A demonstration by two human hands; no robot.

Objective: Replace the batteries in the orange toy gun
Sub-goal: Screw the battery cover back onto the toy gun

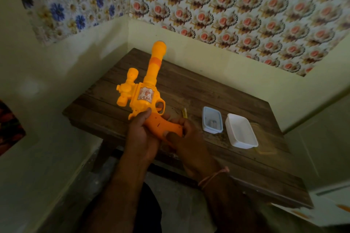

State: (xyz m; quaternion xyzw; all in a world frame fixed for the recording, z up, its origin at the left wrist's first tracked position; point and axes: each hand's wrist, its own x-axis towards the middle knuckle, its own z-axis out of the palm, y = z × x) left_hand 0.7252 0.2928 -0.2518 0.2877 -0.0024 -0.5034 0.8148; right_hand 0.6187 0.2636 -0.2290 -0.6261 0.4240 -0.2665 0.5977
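I take the wooden counter (189,89) as my landmark: the orange toy gun (145,91) is lifted over its near left part, barrel pointing away from me toward the wall. It looks like hollow moulded plastic, so I judge it light, stiff and a bit slick; the thick grip is the place to hold, not the thin barrel or scope. My left hand (142,136) wraps the top of the grip below the trigger, and my right hand (186,138) pinches the butt, thumb pressed on its side. To the gun's right on the counter sit a white tub (241,131), apparently empty, then a smaller clear box (212,119) holding a few dim pieces I cannot identify. A small yellow stick-like item (184,113) lies beside the trigger.
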